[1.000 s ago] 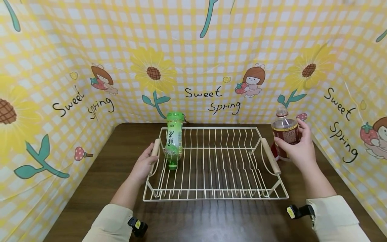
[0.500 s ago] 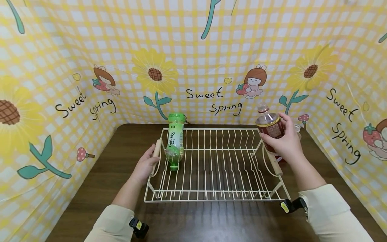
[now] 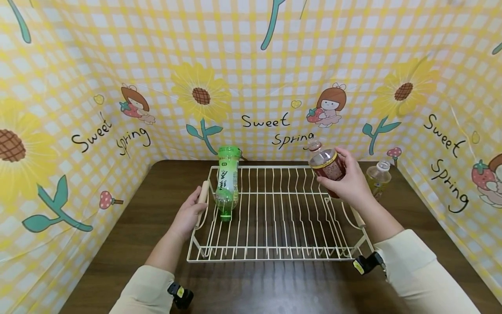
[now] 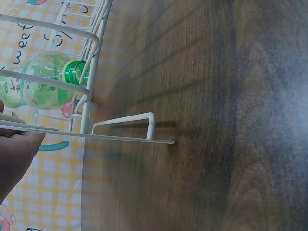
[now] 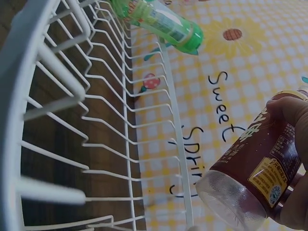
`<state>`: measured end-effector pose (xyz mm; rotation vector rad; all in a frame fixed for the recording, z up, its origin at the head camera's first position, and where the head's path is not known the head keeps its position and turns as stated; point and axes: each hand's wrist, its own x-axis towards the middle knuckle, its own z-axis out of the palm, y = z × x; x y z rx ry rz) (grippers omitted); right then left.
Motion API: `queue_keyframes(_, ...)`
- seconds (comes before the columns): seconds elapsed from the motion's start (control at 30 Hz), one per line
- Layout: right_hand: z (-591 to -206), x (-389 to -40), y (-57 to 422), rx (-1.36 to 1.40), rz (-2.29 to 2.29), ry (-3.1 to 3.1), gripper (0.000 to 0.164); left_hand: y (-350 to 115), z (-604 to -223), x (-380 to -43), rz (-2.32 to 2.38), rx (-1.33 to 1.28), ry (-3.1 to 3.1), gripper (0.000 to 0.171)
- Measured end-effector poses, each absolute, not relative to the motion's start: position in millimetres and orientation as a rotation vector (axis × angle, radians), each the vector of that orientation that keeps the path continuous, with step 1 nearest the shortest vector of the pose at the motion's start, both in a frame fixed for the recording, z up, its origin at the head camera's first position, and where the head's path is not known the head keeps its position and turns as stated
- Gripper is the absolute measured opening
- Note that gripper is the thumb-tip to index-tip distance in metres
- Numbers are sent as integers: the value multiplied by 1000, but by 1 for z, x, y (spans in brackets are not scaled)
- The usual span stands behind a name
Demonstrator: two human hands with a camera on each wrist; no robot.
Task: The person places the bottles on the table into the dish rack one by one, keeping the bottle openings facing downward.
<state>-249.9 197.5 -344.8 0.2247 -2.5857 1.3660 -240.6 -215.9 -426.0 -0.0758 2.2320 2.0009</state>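
A white wire dish rack (image 3: 280,260) with wooden handles stands on the table. My left hand (image 3: 190,213) grips its left wooden handle (image 3: 203,192). Upside down in the rack's left end leans a green bottle (image 3: 226,179), cap end low; its green neck (image 4: 74,72) shows in the left wrist view. My right hand (image 3: 354,181) holds a clear bottle with a dark red label (image 3: 328,165) above the rack's right side, tilted, neck up and to the left. In the right wrist view that red-labelled bottle (image 5: 255,168) is apart from the wires, its clear base pointing down.
Right of the rack, a clear bottle with a yellowish-green label (image 3: 378,176) stands upright on the dark wooden table (image 3: 251,288). Yellow checked cloth (image 3: 251,78) hangs around the back and sides. The right handle (image 3: 357,216) is partly behind my right forearm.
My right hand has lifted the red-labelled bottle from the table right of the rack and carried it left over the rack. The yellowish-green-labelled bottle has come into sight. My left hand stays on the handle.
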Motion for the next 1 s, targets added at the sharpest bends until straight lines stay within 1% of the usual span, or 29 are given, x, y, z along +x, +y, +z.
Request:
queue_keyframes(0.7, -354, -257, 159, 367, 1181, -2705, 89, -218, -425, -239, 1961, -33, 2283, 71)
queue_keyframes(0.9, -354, -257, 153, 420, 1187, -2709, 90, -221, -420, -242, 1877, 2, 2342, 68)
queue_keyframes(1.0, -355, -257, 150, 436, 1180, -2725, 90, -223, -413, -244, 1841, 21, 2378, 69)
